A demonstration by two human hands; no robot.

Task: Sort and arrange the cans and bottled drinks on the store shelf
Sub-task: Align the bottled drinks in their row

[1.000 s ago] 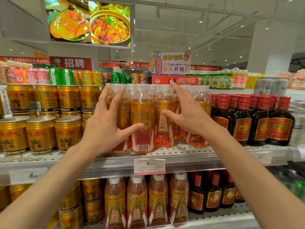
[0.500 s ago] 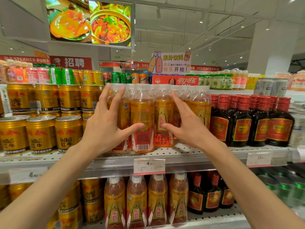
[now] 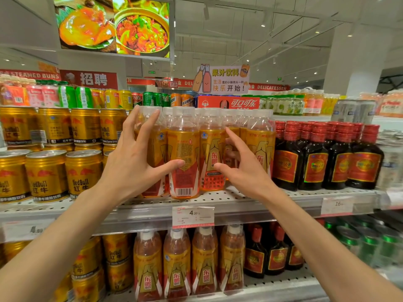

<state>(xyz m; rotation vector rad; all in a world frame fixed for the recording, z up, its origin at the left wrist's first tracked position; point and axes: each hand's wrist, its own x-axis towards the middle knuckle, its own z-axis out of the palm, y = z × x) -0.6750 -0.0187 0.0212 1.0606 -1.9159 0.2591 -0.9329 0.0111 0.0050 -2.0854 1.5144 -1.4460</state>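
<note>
Here the left hand [image 3: 133, 164] is spread against the amber energy-drink bottles [image 3: 184, 153] standing upright at the front edge of the middle shelf [image 3: 305, 198], thumb on the barcode-turned bottle. The right hand [image 3: 244, 168] hovers open just right of the neighbouring bottle [image 3: 212, 153], gripping nothing. That backward bottle sits nearest the left hand, which I'd expect to turn it.

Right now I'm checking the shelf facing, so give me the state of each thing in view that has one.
Left hand: fingers spread, thumb touching the barcode bottle.
Right hand: open, fingers reaching between bottles.
Barcode bottle: upright, capped, label turned backward.
Bottle beside it: upright, capped, label facing front.
Gold cans: upright, sealed, stacked in two layers.
Dark bottles: upright, red caps on.
Price tag: clipped to the shelf edge.
</note>
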